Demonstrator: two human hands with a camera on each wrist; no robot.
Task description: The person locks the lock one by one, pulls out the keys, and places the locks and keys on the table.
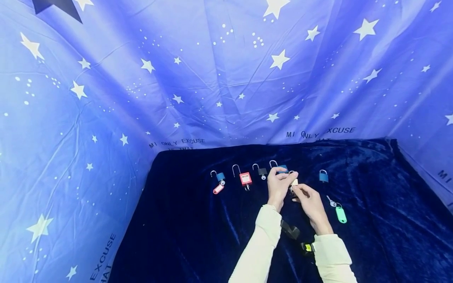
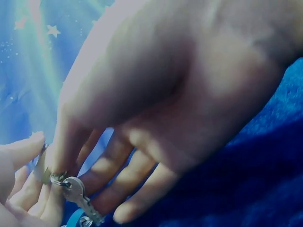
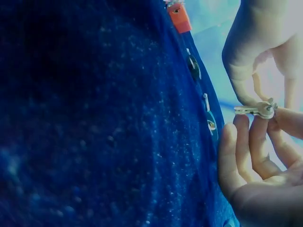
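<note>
Head view shows the small padlock [image 1: 295,182] held up over the dark blue cloth [image 1: 184,220], a key [image 2: 74,190] hanging beside it. Your left hand [image 1: 278,186] pinches it; your right hand [image 1: 312,203], fingers curled, grips it too. Leftward lies a red padlock [image 1: 245,179]; rightward, a blue padlock [image 1: 323,177] and a green tag [image 1: 341,215].

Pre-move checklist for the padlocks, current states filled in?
1. Small padlock gripped by left hand: ok.
2. Right hand pinching at its key end: ok.
3. Key seated in it: cannot tell; one key hangs free.
4. Small padlock open: cannot tell, mostly covered.
5. Red padlock and black padlock open: ok.
6. Far-right blue padlock open: not ok, looks closed; green key tag lies apart.
</note>
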